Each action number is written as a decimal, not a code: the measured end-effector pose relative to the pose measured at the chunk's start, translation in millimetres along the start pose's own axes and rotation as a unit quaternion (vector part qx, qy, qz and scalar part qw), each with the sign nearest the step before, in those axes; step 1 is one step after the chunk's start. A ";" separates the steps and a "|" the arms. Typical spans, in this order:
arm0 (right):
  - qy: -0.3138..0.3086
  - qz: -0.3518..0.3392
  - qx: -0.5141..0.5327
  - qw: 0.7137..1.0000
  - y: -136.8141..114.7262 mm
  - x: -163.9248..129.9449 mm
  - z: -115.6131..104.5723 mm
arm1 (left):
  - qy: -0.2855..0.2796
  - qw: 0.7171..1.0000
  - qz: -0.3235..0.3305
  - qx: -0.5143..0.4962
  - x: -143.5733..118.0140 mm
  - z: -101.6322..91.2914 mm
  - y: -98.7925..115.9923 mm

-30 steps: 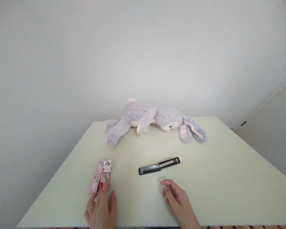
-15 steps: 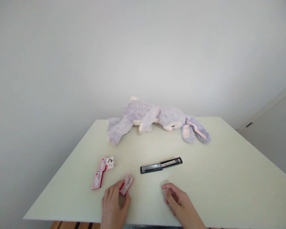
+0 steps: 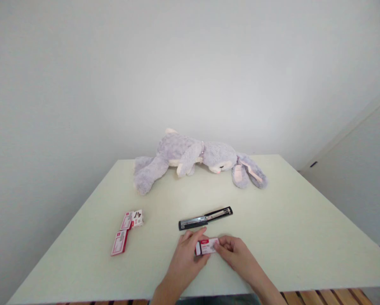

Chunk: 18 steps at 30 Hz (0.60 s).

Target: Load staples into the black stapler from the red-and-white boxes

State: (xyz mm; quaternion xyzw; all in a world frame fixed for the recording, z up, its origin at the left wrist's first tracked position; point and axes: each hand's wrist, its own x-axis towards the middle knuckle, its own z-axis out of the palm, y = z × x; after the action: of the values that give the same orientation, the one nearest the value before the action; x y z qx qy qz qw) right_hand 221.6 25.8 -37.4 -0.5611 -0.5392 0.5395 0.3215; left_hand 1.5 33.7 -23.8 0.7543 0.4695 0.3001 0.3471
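Note:
Both hands hold a small red-and-white staple box (image 3: 207, 246) close to the table's front edge. Around its left end are the fingers and thumb of my left hand (image 3: 190, 254), with the index finger stretched over the top. The thumb and fingers of my right hand (image 3: 236, 253) pinch the box's right end. Just beyond them lies a black stapler (image 3: 205, 218), swung fully open with its metal rail showing. What is inside the box cannot be seen.
Several similar red-and-white boxes (image 3: 119, 242) lie together at the left of the pale table (image 3: 288, 220). A grey plush rabbit (image 3: 180, 152) lies on its side along the back, against the wall. Wooden slats (image 3: 331, 296) show below the front edge.
My left hand has carried the staple box to the right. My right hand has closed on its other end. The view has shifted slightly; the stapler and rabbit lie as before.

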 end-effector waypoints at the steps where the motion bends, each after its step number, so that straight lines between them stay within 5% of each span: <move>1: -0.008 0.001 -0.002 1.000 2.1 2.7 -0.4 | 0.001 1.000 -0.001 0.001 0.9 1.1 -0.8; 11: 0.033 0.019 -0.124 0.991 -3.4 7.1 -37.1 | 0.048 0.999 -0.012 0.021 -8.9 -5.4 -13.0; 14: 0.059 -0.027 -0.248 0.966 -29.3 4.0 -34.6 | 0.049 0.998 -0.013 0.025 -8.1 -5.3 -11.7; 18: -0.036 -0.112 -0.387 0.915 -65.3 10.6 -14.2 | 0.047 0.999 -0.007 0.022 -7.6 -5.6 -9.6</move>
State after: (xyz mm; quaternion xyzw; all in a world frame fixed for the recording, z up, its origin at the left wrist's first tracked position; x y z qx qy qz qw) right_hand 216.5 52.9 24.4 -0.5580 -0.7762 0.2691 0.1175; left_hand -10.6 31.1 -29.2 0.7436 0.4973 0.3221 0.3099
